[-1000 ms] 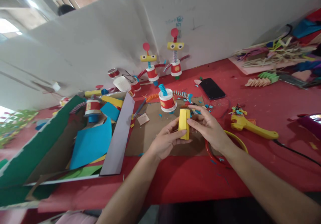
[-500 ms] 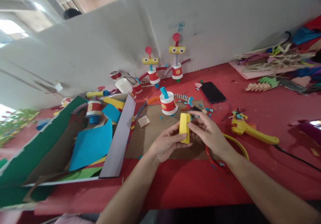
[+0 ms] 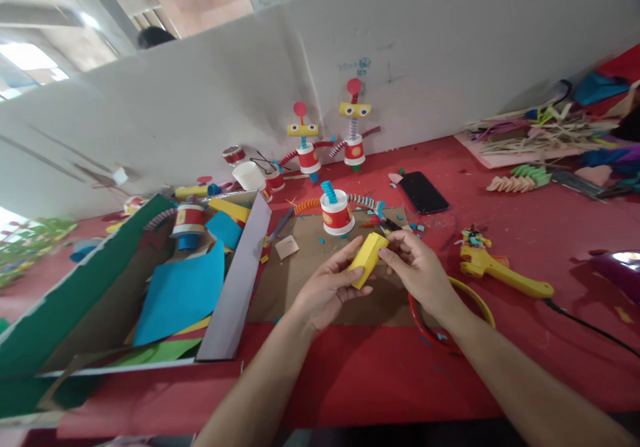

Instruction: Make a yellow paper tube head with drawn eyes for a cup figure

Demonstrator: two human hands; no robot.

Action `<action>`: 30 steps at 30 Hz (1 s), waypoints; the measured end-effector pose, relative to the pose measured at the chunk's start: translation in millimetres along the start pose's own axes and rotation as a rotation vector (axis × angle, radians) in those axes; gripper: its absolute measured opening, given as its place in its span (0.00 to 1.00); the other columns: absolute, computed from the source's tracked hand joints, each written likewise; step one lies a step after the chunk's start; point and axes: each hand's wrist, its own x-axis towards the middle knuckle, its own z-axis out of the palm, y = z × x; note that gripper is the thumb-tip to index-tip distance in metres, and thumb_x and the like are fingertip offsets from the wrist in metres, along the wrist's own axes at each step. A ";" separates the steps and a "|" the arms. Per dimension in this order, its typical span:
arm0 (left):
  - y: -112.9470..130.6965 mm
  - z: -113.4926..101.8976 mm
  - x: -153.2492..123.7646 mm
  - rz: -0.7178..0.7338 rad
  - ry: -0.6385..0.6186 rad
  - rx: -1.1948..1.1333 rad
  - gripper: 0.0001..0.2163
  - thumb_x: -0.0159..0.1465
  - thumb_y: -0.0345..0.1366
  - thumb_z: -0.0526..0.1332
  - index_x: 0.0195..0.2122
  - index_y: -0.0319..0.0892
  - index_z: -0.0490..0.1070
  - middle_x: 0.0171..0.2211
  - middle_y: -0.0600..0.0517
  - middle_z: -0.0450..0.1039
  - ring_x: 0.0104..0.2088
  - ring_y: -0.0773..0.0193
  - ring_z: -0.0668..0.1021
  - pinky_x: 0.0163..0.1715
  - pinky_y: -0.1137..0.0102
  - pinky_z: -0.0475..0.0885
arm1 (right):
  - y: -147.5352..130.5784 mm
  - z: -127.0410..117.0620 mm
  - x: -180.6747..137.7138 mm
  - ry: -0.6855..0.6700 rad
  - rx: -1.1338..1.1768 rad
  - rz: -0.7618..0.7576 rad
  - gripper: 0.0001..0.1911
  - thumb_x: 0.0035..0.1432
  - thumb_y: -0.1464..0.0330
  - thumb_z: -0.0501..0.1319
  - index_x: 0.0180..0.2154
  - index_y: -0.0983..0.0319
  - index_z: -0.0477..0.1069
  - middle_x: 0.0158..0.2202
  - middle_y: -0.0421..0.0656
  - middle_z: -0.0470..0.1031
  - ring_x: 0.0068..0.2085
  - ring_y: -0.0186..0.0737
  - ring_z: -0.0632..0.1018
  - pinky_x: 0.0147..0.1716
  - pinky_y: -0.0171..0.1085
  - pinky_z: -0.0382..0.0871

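Observation:
A folded yellow paper piece (image 3: pixel 368 260) is held between my two hands above a brown cardboard sheet (image 3: pixel 305 287). My left hand (image 3: pixel 333 280) grips its lower left end with thumb and fingers. At the upper right end, my right hand (image 3: pixel 411 263) pinches it. Just beyond stands a red and white paper cup figure (image 3: pixel 338 213) with a blue folded-paper neck, an orange arm and a pale blue and white arm; it has no head. Two figures with yellow eye pieces, a left one (image 3: pixel 309 159) and a right one (image 3: pixel 355 150), stand by the wall.
On the left is a green-sided box (image 3: pixel 235 287) with coloured paper. A black phone (image 3: pixel 424 192), a yellow glue gun (image 3: pixel 505 270) with a cord and a tape ring (image 3: pixel 483 300) lie on the right. Paper scraps (image 3: pixel 545 127) are piled at the far right.
The yellow paper piece has turned from upright to slanting, its top leaning right. Both hands still hold it. The whole view has shifted slightly.

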 end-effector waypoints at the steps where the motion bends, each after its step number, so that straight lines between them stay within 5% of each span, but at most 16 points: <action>1: 0.5 0.4 0.0 0.027 0.031 0.014 0.22 0.56 0.28 0.66 0.53 0.50 0.72 0.53 0.49 0.70 0.39 0.64 0.78 0.36 0.72 0.75 | 0.2 -1.1 -0.1 0.022 -0.039 -0.008 0.13 0.56 0.57 0.62 0.35 0.59 0.66 0.29 0.38 0.70 0.27 0.34 0.71 0.25 0.35 0.66; 11: -10.5 3.7 2.8 0.368 0.176 0.235 0.17 0.51 0.32 0.71 0.43 0.44 0.76 0.37 0.52 0.75 0.31 0.70 0.75 0.32 0.74 0.71 | -12.9 -5.4 -5.6 0.144 -0.301 -0.181 0.13 0.60 0.60 0.59 0.26 0.60 0.66 0.28 0.39 0.68 0.32 0.37 0.69 0.33 0.36 0.62; 15: -11.5 1.5 4.0 0.390 0.170 0.227 0.16 0.53 0.34 0.70 0.44 0.43 0.76 0.36 0.51 0.75 0.32 0.69 0.76 0.34 0.73 0.71 | -8.5 -3.3 -7.8 0.130 -0.242 -0.212 0.09 0.58 0.61 0.63 0.38 0.59 0.68 0.33 0.40 0.72 0.34 0.37 0.72 0.36 0.36 0.65; 20: -6.9 1.1 1.6 0.412 0.140 0.236 0.15 0.54 0.35 0.70 0.43 0.41 0.76 0.41 0.48 0.76 0.38 0.64 0.77 0.39 0.71 0.70 | -5.4 -7.1 -9.9 0.074 -0.224 -0.282 0.20 0.58 0.65 0.63 0.52 0.54 0.66 0.41 0.42 0.72 0.42 0.40 0.74 0.45 0.41 0.66; 30: -5.9 5.7 -3.2 0.451 0.096 0.129 0.09 0.56 0.36 0.68 0.38 0.42 0.75 0.43 0.49 0.74 0.38 0.65 0.75 0.38 0.71 0.69 | -9.5 -7.9 -11.9 0.002 -0.209 -0.319 0.07 0.58 0.67 0.63 0.40 0.53 0.76 0.39 0.42 0.74 0.43 0.43 0.74 0.44 0.43 0.67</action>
